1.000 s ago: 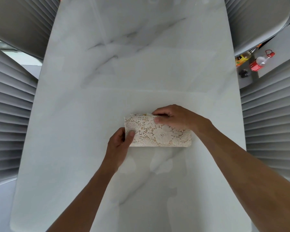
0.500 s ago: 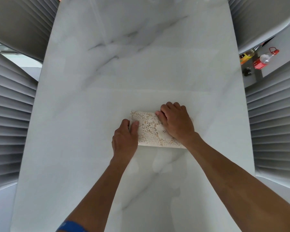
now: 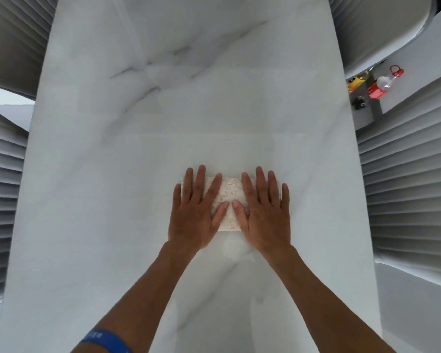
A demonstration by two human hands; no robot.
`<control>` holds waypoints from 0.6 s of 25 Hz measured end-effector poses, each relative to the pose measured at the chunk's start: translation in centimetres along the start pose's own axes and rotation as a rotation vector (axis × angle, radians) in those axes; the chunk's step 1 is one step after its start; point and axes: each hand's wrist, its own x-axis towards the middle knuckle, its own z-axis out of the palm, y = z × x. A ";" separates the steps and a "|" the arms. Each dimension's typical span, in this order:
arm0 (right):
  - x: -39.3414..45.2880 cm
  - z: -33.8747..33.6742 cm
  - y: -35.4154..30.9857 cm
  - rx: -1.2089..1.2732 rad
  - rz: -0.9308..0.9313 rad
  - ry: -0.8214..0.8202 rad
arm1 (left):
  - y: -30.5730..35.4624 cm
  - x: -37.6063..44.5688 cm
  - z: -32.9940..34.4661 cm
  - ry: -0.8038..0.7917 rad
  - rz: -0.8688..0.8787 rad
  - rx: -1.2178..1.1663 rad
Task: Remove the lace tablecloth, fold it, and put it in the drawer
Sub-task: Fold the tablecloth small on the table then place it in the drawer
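The cream lace tablecloth (image 3: 230, 193) lies folded into a small thick rectangle on the white marble table (image 3: 163, 123). My left hand (image 3: 195, 212) rests flat on its left half, fingers spread. On its right half my right hand (image 3: 264, 212) lies flat in the same way. Both palms press down on the cloth and the thumbs nearly touch over its middle. Only a strip of lace shows between the hands. No drawer is in view.
Grey ribbed chair backs stand along both long sides of the table (image 3: 3, 200) (image 3: 405, 174). On the floor at the right are a red-capped plastic bottle (image 3: 382, 84) and a yellow bottle (image 3: 357, 81).
The cloth has gone from a wider rectangle to a narrower, thicker one. Both hands have shifted from gripping its edges to lying flat on top of it, side by side.
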 end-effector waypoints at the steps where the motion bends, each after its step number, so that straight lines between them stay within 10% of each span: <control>1: 0.3 0.2 0.0 0.003 -0.002 -0.007 | -0.1 0.2 0.2 -0.011 -0.013 0.005; 8: 1.2 -1.6 -0.1 0.050 0.010 -0.112 | 0.4 0.3 -1.2 -0.092 -0.054 -0.093; 15: 5.5 -6.7 1.3 0.351 0.147 -0.668 | 3.6 -4.7 -3.2 0.155 -0.792 -0.886</control>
